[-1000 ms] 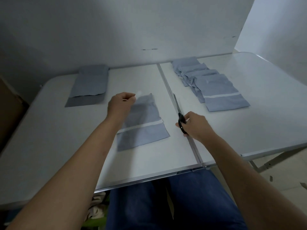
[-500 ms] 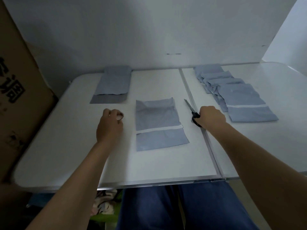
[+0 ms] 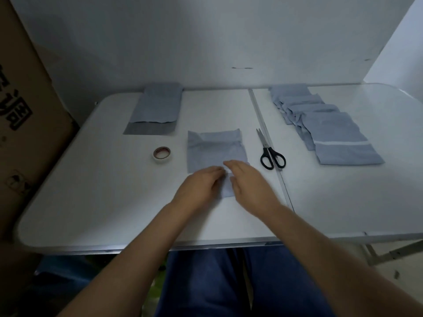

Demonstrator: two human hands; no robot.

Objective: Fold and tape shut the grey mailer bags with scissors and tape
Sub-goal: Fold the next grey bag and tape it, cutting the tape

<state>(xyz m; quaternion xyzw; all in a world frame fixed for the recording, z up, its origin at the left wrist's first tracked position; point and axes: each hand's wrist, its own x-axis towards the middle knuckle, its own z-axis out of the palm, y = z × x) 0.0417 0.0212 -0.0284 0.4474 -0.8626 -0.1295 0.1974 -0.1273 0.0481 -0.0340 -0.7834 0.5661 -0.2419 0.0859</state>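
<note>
Both hands' fingers (image 3: 218,171) are lying straight, pressing tape onto bag (image 3: 215,148). Finished row (image 3: 329,131) is sitting right of fingers; unfolded stack (image 3: 158,106) remaining, approx. half done.

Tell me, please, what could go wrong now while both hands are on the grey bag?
The left hand and right hand cover the tape strip on the centre mailer bag, so it might go down creased or crooked. A sweeping right forearm could also knock the scissors lying close by.
</note>
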